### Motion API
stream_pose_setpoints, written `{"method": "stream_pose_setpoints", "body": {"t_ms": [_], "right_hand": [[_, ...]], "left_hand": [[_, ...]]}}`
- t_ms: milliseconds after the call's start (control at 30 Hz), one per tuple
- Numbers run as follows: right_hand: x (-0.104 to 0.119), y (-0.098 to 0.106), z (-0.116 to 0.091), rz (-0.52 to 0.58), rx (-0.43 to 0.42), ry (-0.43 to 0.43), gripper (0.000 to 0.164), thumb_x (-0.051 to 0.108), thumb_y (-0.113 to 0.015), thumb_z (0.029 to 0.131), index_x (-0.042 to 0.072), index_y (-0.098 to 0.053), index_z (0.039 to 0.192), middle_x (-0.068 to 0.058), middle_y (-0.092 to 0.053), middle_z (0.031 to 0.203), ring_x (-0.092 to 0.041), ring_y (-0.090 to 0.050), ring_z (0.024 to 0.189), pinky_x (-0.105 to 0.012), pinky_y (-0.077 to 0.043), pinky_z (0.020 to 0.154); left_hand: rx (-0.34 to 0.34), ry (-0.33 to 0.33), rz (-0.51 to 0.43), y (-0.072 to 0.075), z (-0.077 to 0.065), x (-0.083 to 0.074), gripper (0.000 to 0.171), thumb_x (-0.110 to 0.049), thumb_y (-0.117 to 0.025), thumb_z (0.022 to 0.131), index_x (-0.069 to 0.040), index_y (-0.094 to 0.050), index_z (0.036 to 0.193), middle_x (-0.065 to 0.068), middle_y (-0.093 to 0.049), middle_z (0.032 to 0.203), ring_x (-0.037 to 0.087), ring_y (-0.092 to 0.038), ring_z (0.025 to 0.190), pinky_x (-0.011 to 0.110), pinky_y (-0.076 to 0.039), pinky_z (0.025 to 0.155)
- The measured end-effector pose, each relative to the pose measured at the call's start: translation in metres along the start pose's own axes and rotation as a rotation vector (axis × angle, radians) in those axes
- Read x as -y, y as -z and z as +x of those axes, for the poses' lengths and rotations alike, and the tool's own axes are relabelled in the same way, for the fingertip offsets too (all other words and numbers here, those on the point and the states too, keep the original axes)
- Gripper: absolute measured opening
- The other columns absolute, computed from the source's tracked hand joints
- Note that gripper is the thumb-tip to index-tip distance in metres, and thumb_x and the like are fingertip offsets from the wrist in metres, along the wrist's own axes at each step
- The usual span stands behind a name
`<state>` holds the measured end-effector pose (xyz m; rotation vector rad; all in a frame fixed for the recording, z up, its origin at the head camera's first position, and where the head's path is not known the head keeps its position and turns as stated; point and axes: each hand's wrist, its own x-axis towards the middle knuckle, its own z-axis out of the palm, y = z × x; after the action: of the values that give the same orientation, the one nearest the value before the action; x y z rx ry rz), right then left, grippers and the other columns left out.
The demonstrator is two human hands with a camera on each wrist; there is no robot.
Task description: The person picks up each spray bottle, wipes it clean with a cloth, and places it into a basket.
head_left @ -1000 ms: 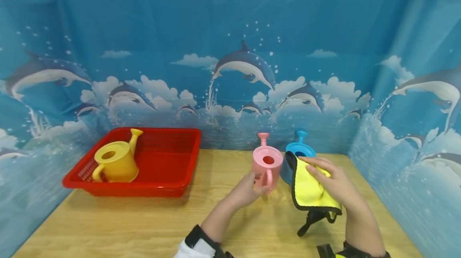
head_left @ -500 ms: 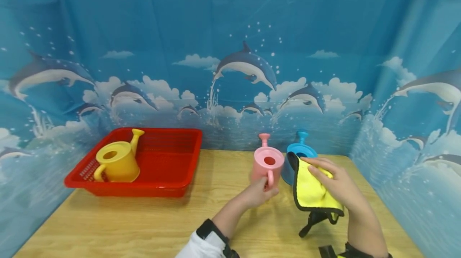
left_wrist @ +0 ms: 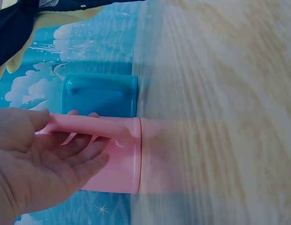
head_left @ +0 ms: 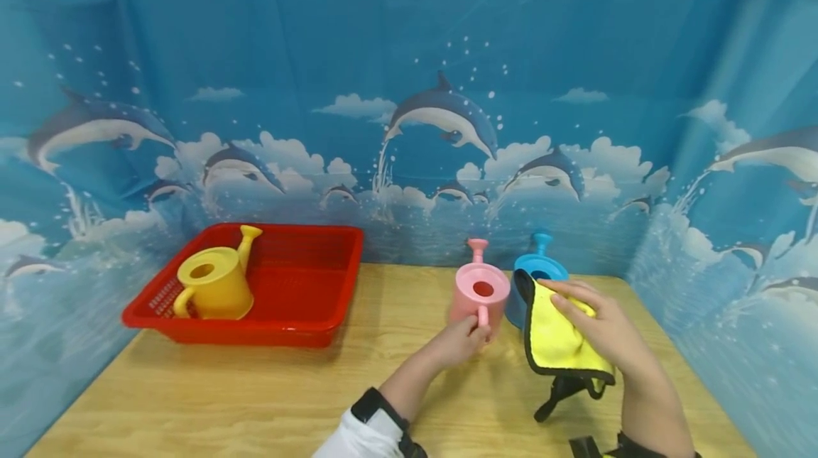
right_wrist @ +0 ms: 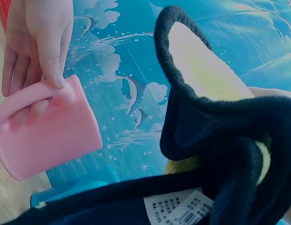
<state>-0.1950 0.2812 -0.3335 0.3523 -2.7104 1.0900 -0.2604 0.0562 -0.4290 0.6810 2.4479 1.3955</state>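
A pink watering can (head_left: 481,296) stands at the back middle of the wooden table (head_left: 255,394). My left hand (head_left: 471,334) grips its handle from the near side. In the left wrist view my fingers (left_wrist: 84,159) curl round the pink can's handle (left_wrist: 89,125). A blue watering can (head_left: 538,275) stands right beside it, partly hidden by a yellow cloth (head_left: 559,341) with a black border. My right hand (head_left: 591,323) holds that cloth up in front of the blue can. The right wrist view shows the cloth (right_wrist: 206,140) close up beside the pink can (right_wrist: 47,136).
A red basket (head_left: 300,330) sits at the back left with a yellow watering can (head_left: 214,292) inside it. A blue dolphin-print curtain (head_left: 409,89) walls in the table at the back and both sides.
My left hand has slid right from the side of the pink can and closed round its handle. The right hand and cloth have hardly moved.
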Motion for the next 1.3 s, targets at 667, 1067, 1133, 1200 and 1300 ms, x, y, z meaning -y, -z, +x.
{"method": "stream_pose_setpoints", "body": {"t_ms": [667,1067,1133,1200,1300], "right_hand": [[0.0,-0.002,0.002,-0.008,0.008,0.006,0.039,0.034,-0.048,0.102,0.017,-0.055,0.136,-0.019,-0.05,0.14,-0.047,-0.038,0.131,-0.073,-0.033,0.094],[0.001,-0.003,0.003,-0.038,0.011,-0.022,0.04,0.038,-0.048,0.101,0.018,-0.056,0.136,-0.018,-0.05,0.14,-0.049,-0.038,0.131,-0.074,-0.033,0.092],[0.001,-0.004,0.003,-0.041,0.011,-0.027,0.041,0.038,-0.048,0.101,0.018,-0.056,0.136,-0.018,-0.05,0.14,-0.049,-0.038,0.131,-0.074,-0.032,0.092],[0.001,-0.004,0.003,-0.04,0.004,-0.026,0.04,0.038,-0.048,0.101,0.018,-0.056,0.135,-0.017,-0.051,0.139,-0.048,-0.038,0.131,-0.074,-0.031,0.093],[0.002,-0.004,0.003,-0.044,-0.011,-0.02,0.04,0.038,-0.047,0.101,0.019,-0.057,0.135,-0.017,-0.052,0.138,-0.048,-0.039,0.131,-0.075,-0.031,0.093]], "left_hand": [[-0.191,0.06,-0.038,0.006,0.001,-0.008,0.034,-0.026,-0.036,0.105,0.0,-0.058,0.109,0.01,-0.065,0.097,0.023,-0.061,0.091,0.039,-0.05,0.081],[-0.386,0.035,-0.193,0.005,0.009,-0.008,0.037,-0.034,-0.035,0.106,-0.005,-0.057,0.097,0.002,-0.057,0.078,0.01,-0.054,0.072,0.026,-0.047,0.067],[-0.411,0.027,-0.214,0.005,0.009,-0.008,0.036,-0.032,-0.034,0.106,-0.006,-0.056,0.094,0.0,-0.054,0.076,0.008,-0.052,0.069,0.023,-0.045,0.064],[-0.428,0.022,-0.255,0.007,0.008,-0.009,0.036,-0.032,-0.035,0.106,-0.005,-0.056,0.093,-0.001,-0.052,0.075,0.008,-0.049,0.068,0.022,-0.044,0.062],[-0.437,0.025,-0.339,0.009,0.005,-0.011,0.036,-0.031,-0.036,0.106,-0.003,-0.055,0.093,0.0,-0.05,0.076,0.008,-0.047,0.067,0.021,-0.041,0.061]]}}
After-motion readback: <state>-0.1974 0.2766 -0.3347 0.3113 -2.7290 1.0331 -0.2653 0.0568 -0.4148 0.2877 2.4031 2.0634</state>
